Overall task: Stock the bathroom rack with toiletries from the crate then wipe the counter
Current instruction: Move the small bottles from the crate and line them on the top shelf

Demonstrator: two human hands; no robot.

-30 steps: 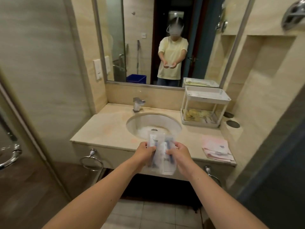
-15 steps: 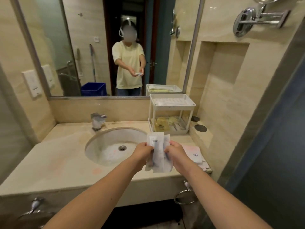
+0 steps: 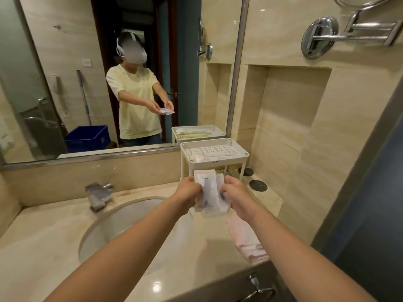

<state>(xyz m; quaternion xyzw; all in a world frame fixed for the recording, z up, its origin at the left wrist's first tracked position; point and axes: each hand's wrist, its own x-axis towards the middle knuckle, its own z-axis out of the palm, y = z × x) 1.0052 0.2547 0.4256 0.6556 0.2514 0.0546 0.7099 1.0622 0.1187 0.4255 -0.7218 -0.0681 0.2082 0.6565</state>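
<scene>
Both hands hold a small stack of white toiletry packets (image 3: 209, 192) upright over the counter, just in front of the rack. My left hand (image 3: 189, 192) pinches the stack's left edge and my right hand (image 3: 236, 194) pinches its right edge. The white two-tier rack (image 3: 239, 150) stands at the back right of the counter (image 3: 43, 247); its perforated top tray holds a few long white items, and its lower tier is mostly hidden behind the packets. A folded pink cloth (image 3: 246, 238) lies on the counter under my right forearm.
An oval sink (image 3: 122, 216) with a chrome faucet (image 3: 98, 195) fills the counter's middle. Two dark round discs (image 3: 258, 185) sit right of the rack. A wall mirror reflects a blue crate (image 3: 87, 138) on the floor behind me. A chrome towel holder (image 3: 322, 38) juts from the right wall.
I have stepped closer to the counter and both hands have carried the packets forward and up toward the rack. The grip on the stack is the same.
</scene>
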